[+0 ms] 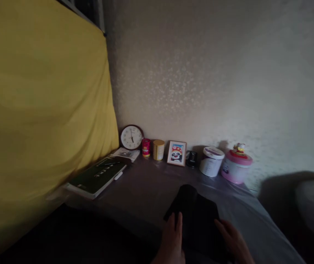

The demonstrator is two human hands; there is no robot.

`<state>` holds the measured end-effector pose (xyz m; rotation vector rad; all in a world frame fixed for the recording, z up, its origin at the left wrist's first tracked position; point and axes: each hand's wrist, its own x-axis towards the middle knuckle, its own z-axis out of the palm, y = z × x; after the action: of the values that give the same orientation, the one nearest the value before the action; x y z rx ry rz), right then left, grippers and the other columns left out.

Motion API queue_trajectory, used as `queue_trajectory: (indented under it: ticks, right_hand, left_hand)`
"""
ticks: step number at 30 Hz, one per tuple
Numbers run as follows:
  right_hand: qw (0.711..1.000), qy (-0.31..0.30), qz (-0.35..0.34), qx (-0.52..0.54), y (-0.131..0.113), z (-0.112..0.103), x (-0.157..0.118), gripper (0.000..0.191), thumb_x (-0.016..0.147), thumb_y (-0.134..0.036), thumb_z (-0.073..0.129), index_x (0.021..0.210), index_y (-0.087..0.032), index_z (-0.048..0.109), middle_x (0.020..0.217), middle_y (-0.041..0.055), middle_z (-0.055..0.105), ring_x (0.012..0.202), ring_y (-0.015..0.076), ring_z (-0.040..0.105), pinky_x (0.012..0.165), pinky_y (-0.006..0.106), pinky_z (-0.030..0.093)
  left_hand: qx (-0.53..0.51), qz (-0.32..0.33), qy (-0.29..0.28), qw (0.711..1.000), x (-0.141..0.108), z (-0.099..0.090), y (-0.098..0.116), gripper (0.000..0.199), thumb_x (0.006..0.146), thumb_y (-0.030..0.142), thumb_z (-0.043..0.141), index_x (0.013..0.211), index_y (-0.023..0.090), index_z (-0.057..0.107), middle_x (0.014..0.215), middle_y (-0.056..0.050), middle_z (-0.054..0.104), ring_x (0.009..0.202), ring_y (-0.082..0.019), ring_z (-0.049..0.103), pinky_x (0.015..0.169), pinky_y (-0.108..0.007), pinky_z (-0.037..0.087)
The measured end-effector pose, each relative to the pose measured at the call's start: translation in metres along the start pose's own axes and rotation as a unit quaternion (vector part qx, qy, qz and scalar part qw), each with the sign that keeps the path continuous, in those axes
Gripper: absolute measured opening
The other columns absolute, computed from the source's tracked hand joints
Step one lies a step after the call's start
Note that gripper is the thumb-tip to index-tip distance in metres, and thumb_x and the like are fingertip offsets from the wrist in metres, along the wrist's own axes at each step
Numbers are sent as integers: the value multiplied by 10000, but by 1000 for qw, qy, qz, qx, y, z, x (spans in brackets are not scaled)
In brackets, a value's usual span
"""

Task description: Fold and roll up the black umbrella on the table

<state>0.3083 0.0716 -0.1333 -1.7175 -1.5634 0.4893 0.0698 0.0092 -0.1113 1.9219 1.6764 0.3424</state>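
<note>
A black cloth item (198, 216), too dark to show its kind, lies at the near part of the table, with a rounded raised end pointing away from me. At its left edge is my left hand (172, 238), closed with cloth between thumb and fingers. My right hand (235, 238) grips the right edge, its fingertips partly hidden by the cloth. The lower part of the cloth fades into shadow.
Along the wall stand a clock (132, 137), a red can (146, 147), a yellow-lidded can (158, 150), a framed panda picture (177, 153), a small black object (191, 159), a white tub (211, 162) and a pink-lidded tub (236, 168). A green board (96, 176) lies left, beside a yellow curtain (44, 91).
</note>
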Motion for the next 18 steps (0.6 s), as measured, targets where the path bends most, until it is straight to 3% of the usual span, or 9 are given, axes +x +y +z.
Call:
queue_trajectory:
  ticks: [5,11,15,18]
  right_hand:
    - [999,-2,46,17,-28,-3,-8,440,670,-549,520,843,-181,688,721,65,704,743,240,664,617,282,495]
    - [995,-52,7,84,-54,-4,-2,427,705,-530,505,857,-162,658,715,40,676,686,216,629,555,271,458]
    - [990,-53,-42,128,-83,13,15,376,693,-508,534,768,-153,633,659,20,624,631,183,573,534,260,419]
    - [987,-60,-39,145,-100,37,29,401,676,-476,560,845,-121,641,704,37,626,676,197,575,577,278,433]
  left_hand:
    - [-3,21,34,999,-2,6,-1,970,565,-2,493,1413,145,46,1503,-153,93,1373,-258,133,1110,-367,181]
    - [60,37,96,993,-2,15,0,917,574,-20,443,1412,111,93,1476,-177,193,1345,-259,235,1072,-398,277]
    - [97,55,134,985,2,28,-8,900,564,-4,456,1402,65,133,1456,-201,228,1328,-275,274,1052,-400,316]
    - [105,77,145,981,7,37,-16,929,556,21,478,1408,80,112,1464,-192,206,1335,-284,253,1051,-417,315]
